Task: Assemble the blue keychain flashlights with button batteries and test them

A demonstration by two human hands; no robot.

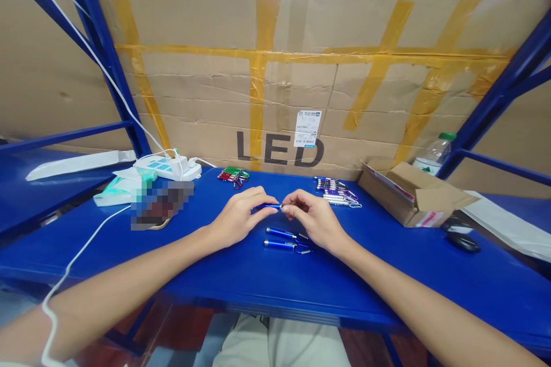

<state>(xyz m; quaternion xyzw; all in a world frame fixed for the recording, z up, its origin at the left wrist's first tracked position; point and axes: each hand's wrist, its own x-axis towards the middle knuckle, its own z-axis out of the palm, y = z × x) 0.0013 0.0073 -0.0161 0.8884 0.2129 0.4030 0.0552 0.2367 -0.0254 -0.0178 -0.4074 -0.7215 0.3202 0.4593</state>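
Note:
Between the thumb and fingers of my left hand (235,215) is a slim blue keychain flashlight (269,206), held level above the table. My right hand (317,221) pinches the right end of that same flashlight, its fingertips hiding the tip. Just below my hands, two more blue keychain flashlights (279,244) with carabiner clips lie side by side, clips to the right. A group of red and green flashlights (232,174) rests beyond my left hand. Past my right hand lies a row of black, purple and silver flashlights (333,190).
The blue table (241,281) backs onto a large taped cardboard sheet (193,97). On the left are a white power strip (166,167), a cable, green-white packaging (124,186) and a blurred-out object (161,206). An open carton (404,195), a bottle (434,155) and a black mouse (462,242) are on the right.

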